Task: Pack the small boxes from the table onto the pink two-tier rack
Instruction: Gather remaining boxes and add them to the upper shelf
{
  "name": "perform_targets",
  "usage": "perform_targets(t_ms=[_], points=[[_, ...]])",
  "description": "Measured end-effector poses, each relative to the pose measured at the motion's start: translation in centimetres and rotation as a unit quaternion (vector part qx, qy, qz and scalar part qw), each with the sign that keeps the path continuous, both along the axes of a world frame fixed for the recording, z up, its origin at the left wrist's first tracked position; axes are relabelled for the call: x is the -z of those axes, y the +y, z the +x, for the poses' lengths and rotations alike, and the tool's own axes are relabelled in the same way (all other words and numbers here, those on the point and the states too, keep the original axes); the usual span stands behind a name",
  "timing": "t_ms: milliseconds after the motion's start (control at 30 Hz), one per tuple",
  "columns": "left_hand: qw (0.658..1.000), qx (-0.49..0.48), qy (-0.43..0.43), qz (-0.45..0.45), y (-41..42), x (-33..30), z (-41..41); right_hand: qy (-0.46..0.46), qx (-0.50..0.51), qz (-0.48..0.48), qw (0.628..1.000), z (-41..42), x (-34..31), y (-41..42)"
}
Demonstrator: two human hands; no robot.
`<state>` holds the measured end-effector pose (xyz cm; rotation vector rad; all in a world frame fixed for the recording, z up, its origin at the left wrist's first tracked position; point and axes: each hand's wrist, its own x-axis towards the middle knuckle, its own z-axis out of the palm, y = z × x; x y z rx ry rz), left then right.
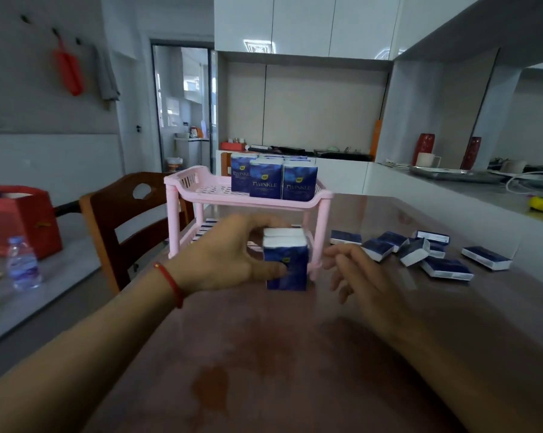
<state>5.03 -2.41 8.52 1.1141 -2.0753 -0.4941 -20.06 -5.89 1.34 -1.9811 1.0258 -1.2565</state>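
The pink two-tier rack (182,195) stands on the brown table, straight ahead of me. Several blue boxes (274,182) stand upright on the right side of its top tier. More blue boxes (206,228) lie on the lower tier, partly hidden by my hand. My left hand (229,257) grips a small upright stack of blue boxes (290,264) at the front of the lower tier, thumb on the front face. My right hand (362,276) hovers just right of the stack with fingers relaxed, holding nothing. Several loose blue boxes (420,251) lie scattered on the table to the right.
A wooden chair (117,214) stands left of the rack. On the grey table at far left sit a red box (20,220) and a water bottle (23,264). A white counter (451,189) with a tray, mug and vases runs along the right.
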Motion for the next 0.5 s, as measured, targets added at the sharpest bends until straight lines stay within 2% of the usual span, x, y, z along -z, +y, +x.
perform_targets(t_ms=[133,200,367,500], points=[[0.995,-0.041,0.091,-0.014,0.9,-5.1,4.4,0.045,-0.004,-0.04,0.998,0.6,0.2,-0.3],[0.991,-0.087,0.093,-0.037,0.0,-7.6,6.4,0.045,-0.017,-0.056,0.997,1.2,0.1,-0.1],[0.978,-0.206,-0.01,-0.028,-4.9,-11.0,8.1,0.067,-0.016,-0.039,0.997,2.0,0.0,0.3],[0.972,-0.227,-0.054,0.009,-7.9,-11.3,6.8,0.051,-0.007,-0.052,0.997,1.8,-0.1,0.1]])
